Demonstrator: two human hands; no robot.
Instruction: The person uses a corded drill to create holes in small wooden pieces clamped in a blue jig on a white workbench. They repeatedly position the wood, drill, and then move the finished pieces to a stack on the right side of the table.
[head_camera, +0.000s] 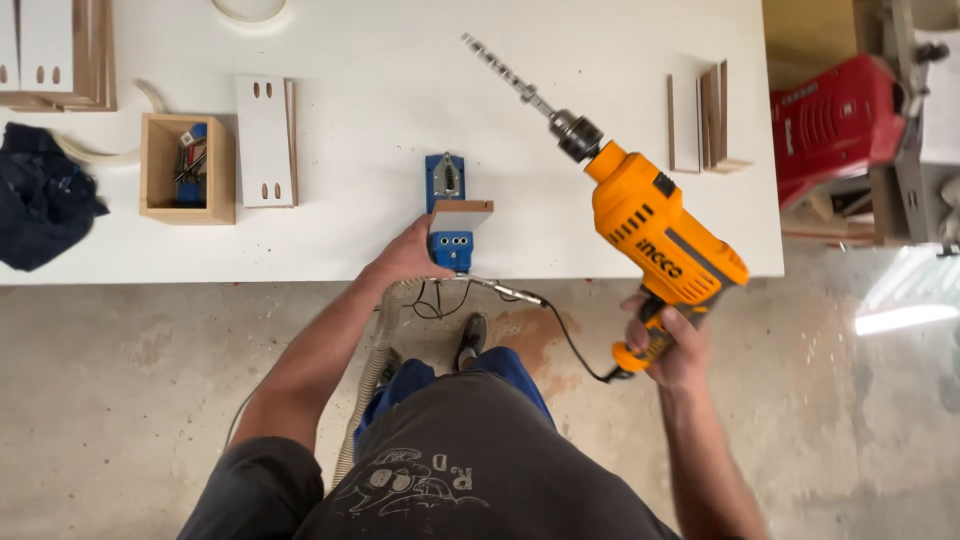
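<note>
My right hand (668, 340) grips the handle of an orange corded electric drill (655, 225), held up beyond the table's front edge with its long stepped bit (505, 72) pointing up and left over the white table (400, 80). My left hand (408, 255) rests against a small white-faced wooden panel (462, 214) clamped upright in a blue pocket-hole jig (446, 185) at the table's front edge.
A small wooden box (160, 172) with tools stands at the left, beside a white panel (264, 142) with slotted holes. Stacked panels (60, 50) lie far left, a dark cloth (40, 200) below them. Wood pieces (705, 118) stand right. A red machine (835, 120) sits beyond the table.
</note>
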